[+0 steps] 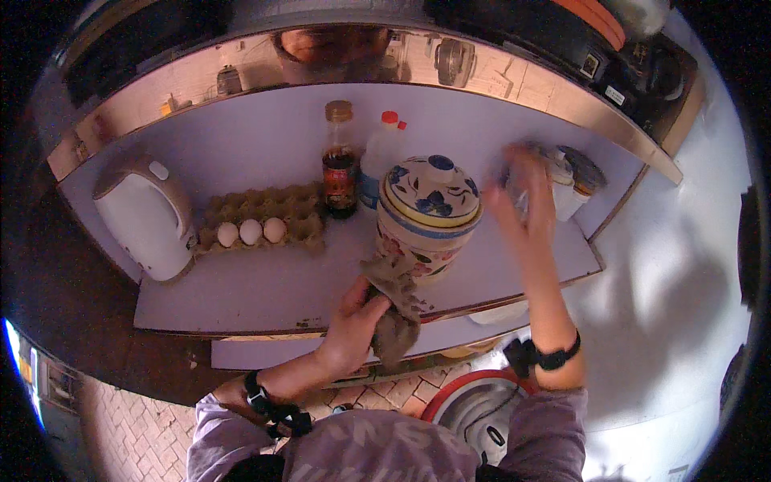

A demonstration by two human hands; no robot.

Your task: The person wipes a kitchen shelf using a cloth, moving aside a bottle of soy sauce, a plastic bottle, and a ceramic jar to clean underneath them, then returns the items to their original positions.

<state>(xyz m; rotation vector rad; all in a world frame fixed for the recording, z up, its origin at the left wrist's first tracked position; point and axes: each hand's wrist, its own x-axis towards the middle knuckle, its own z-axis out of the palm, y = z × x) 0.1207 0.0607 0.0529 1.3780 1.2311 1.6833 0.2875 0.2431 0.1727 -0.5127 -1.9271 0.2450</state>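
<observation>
My left hand (355, 328) grips a grey-brown cloth (394, 319) at the shelf's front edge, just below a lidded ceramic jar (429, 223) painted with flowers. The cloth's upper end lies against the jar's lower front. To the right of the jar, my right hand (524, 187) is blurred and reaches to a clear or glassy item (519, 181); the fingers seem to be around it, but its kind is unclear. Right beside that hand stand white containers with dark lids (572, 187).
On the shelf (253, 301) stand a white electric kettle (144, 223), an egg carton (265, 211) with three eggs, a dark sauce bottle (339, 175) and a red-capped plastic bottle (385, 150). A metal-edged shelf (512, 75) runs overhead. A red-rimmed round object (476, 410) sits below.
</observation>
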